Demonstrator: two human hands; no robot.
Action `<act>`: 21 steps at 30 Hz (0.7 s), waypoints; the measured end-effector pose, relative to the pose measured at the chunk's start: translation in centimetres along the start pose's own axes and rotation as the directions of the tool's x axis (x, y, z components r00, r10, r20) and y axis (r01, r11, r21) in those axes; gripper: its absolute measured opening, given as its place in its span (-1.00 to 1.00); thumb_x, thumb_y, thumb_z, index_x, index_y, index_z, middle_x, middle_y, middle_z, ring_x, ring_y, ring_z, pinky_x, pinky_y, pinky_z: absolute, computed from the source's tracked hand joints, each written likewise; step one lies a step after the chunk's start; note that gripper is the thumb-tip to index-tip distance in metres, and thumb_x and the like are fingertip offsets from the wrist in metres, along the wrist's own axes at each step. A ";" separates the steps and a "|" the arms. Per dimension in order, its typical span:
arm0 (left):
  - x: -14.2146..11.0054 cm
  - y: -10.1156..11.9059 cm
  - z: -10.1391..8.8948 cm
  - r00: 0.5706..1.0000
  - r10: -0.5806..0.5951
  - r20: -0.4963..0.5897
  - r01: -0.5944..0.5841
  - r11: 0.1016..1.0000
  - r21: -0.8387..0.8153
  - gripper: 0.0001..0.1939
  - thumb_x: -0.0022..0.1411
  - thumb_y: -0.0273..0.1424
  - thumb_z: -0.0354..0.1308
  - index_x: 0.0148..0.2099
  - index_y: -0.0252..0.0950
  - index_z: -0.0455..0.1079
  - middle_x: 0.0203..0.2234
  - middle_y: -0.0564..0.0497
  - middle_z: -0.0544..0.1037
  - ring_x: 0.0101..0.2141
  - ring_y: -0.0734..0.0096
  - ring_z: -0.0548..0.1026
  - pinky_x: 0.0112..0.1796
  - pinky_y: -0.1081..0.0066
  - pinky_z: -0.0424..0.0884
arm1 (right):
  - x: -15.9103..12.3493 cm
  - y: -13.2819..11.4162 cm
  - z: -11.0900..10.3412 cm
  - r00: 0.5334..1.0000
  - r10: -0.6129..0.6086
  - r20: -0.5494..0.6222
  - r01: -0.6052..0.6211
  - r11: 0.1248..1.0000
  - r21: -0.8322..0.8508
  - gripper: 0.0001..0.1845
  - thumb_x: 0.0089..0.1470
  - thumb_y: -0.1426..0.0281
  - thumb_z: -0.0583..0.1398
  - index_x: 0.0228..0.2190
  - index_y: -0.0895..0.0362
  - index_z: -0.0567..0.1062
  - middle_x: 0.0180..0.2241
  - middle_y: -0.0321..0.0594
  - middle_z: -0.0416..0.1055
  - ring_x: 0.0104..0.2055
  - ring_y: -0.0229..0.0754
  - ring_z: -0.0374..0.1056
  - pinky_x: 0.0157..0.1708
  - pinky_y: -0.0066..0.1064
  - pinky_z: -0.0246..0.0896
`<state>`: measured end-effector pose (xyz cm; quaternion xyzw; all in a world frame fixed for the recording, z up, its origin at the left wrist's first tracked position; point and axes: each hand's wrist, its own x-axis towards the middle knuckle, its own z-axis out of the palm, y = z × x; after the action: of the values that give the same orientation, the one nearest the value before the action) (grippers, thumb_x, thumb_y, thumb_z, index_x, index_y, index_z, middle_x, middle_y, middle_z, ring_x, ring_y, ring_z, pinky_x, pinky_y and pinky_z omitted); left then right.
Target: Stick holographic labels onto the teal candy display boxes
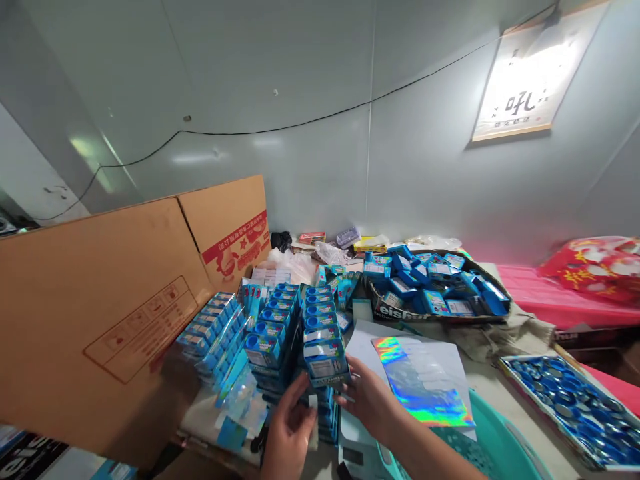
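Small blue printed boxes stand in stacked rows in front of me. At the near end of the right-hand row is a blue box [325, 360] with a white label panel on its face. My right hand [367, 400] has its fingers against that box's right side and lower corner, thumb side up. My left hand [290, 430] is at the box's lower left corner, index finger stretched toward it and thumb apart. No object shows between the left fingers. Beside it is another row of blue boxes [265, 347]. Clear-wrapped blue boxes [213, 327] lean farther left.
A large open carton [135, 300] walls off the left side. Behind on the right, a black tray [375, 303] holds loose blue boxes. Shiny holographic sheet [425, 387], turquoise basket [515, 440] and a shallow tray [505, 367] of round blue-and-silver pieces lie to the right.
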<state>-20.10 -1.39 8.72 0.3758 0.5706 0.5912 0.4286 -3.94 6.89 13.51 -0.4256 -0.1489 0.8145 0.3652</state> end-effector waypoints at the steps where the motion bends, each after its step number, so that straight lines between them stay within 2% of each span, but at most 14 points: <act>1: 0.0 -0.1 0.2 1.000 0.009 0.004 -0.009 1.000 0.011 -0.31 -0.03 -0.03 0.41 0.13 -0.17 0.48 -0.08 -0.21 0.61 -0.57 0.46 0.41 -0.56 0.40 0.40 | -0.1 -0.3 -0.3 1.000 -0.006 0.024 0.006 1.000 -0.008 -0.76 0.24 0.26 0.18 -0.13 0.14 0.43 -0.29 -0.21 0.51 -0.35 -0.23 0.41 -0.37 -0.41 0.33; 4: 0.1 -0.4 0.5 0.999 0.018 0.047 -0.020 0.999 0.035 -0.35 -0.05 -0.04 0.42 0.08 -0.20 0.52 -0.29 -0.14 0.63 -0.52 0.37 0.47 -0.52 0.40 0.43 | -0.2 -0.6 -1.4 0.999 -0.032 0.028 0.033 0.998 -0.055 -0.73 0.25 0.25 0.15 -0.10 0.16 0.44 -0.26 -0.17 0.52 -0.31 -0.21 0.43 -0.35 -0.42 0.32; 8: 0.3 -0.5 0.6 0.999 0.016 0.042 -0.017 0.999 0.027 -0.38 -0.05 -0.05 0.43 0.03 -0.22 0.53 -0.37 -0.10 0.61 -0.46 0.31 0.52 -0.50 0.42 0.45 | 0.5 -0.3 -2.5 0.996 -0.065 0.058 0.071 0.991 -0.116 -0.70 0.20 0.21 0.14 -0.14 0.16 0.46 -0.28 -0.16 0.53 -0.28 -0.19 0.42 -0.31 -0.42 0.29; 10: 0.3 -0.1 0.9 1.000 0.005 0.001 -0.005 1.000 0.013 -0.36 -0.05 -0.04 0.42 0.05 -0.22 0.50 -0.29 -0.12 0.62 -0.51 0.38 0.49 -0.54 0.44 0.42 | 0.9 -0.1 -2.7 0.993 -0.073 0.088 0.085 0.987 -0.138 -0.67 0.18 0.19 0.14 -0.13 0.15 0.46 -0.25 -0.15 0.54 -0.25 -0.18 0.42 -0.29 -0.41 0.28; 12: 0.1 0.7 1.1 0.998 0.005 -0.065 -0.006 1.000 -0.015 -0.33 -0.04 -0.05 0.42 0.10 -0.19 0.45 -0.11 -0.15 0.60 -0.56 0.48 0.44 -0.59 0.47 0.37 | 1.1 -0.2 -2.9 0.991 -0.067 0.114 0.086 0.982 -0.166 -0.61 0.18 0.16 0.12 -0.08 0.15 0.46 -0.18 -0.12 0.54 -0.20 -0.15 0.42 -0.25 -0.37 0.29; 15: 0.1 2.7 1.3 0.986 0.063 -0.156 -0.078 0.993 -0.088 -0.31 -0.02 -0.09 0.42 0.16 -0.09 0.36 0.10 -0.17 0.49 -0.59 0.63 0.39 -0.61 0.54 0.34 | 1.5 -0.5 -3.6 0.987 -0.039 0.156 0.071 0.977 -0.199 -0.55 0.18 0.10 0.11 -0.04 0.13 0.46 -0.09 -0.11 0.53 -0.13 -0.10 0.41 -0.15 -0.29 0.29; 18: 0.2 5.2 0.9 0.985 0.094 -0.145 -0.112 0.986 -0.126 -0.31 -0.02 -0.17 0.45 0.16 -0.01 0.33 0.14 -0.15 0.44 -0.60 0.72 0.34 -0.65 0.62 0.28 | 1.9 -0.9 -4.3 0.980 -0.023 0.196 0.065 0.975 -0.211 -0.50 0.16 0.02 0.14 -0.01 0.07 0.44 0.00 -0.12 0.50 -0.02 -0.05 0.40 -0.10 -0.25 0.27; 21: 0.4 7.1 0.7 0.984 0.104 -0.147 -0.122 0.985 -0.121 -0.30 -0.08 -0.21 0.49 0.12 -0.02 0.36 0.09 -0.10 0.46 -0.56 0.69 0.39 -0.59 0.60 0.37 | 2.3 -1.1 -4.6 0.969 0.001 0.246 0.037 0.987 -0.153 -0.38 0.14 -0.09 0.15 0.08 0.01 0.39 0.03 -0.13 0.49 0.08 0.01 0.37 -0.03 -0.19 0.26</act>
<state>-20.16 -0.63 15.86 0.3365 0.5373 0.6754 0.3767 -0.58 9.02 10.01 -0.3477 -0.2603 0.8432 0.3168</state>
